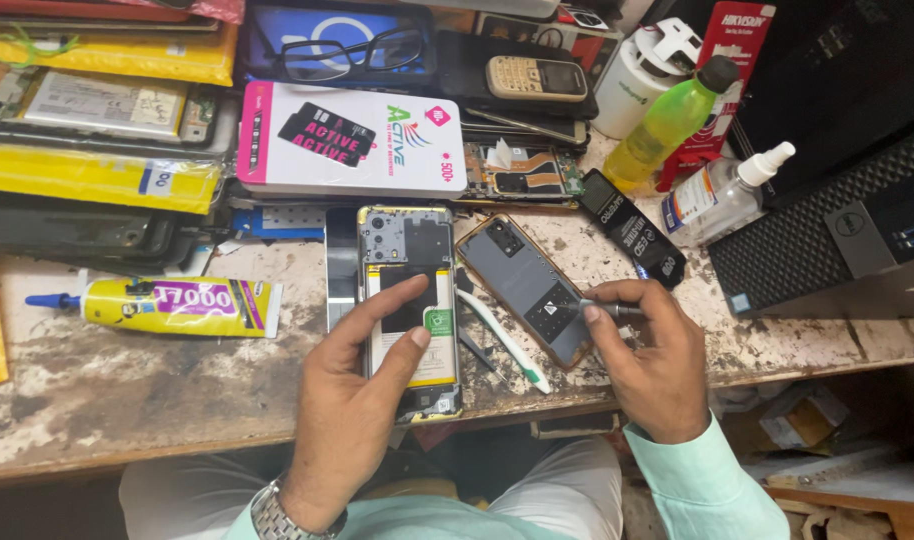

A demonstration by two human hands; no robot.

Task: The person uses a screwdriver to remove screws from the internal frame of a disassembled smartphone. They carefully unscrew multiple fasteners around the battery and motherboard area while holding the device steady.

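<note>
The person wore a pale mint-green shirt with long sleeves (712, 480), light trousers (567, 490), and a silver metal-link wristwatch (277, 518) on the left wrist; both hands were bare

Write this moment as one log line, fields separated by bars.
left hand: fingers resting on opened phone | right hand: grip on thin metal tool | tool tip: over back cover | surface: worn bench

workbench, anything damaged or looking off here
The wooden workbench top is badly worn, its pale coating flaking into dark patches. The opened smartphone under the left hand has its back off, battery and boards bare. The right hand holds a thin metal tool by the grey phone back cover.
</note>
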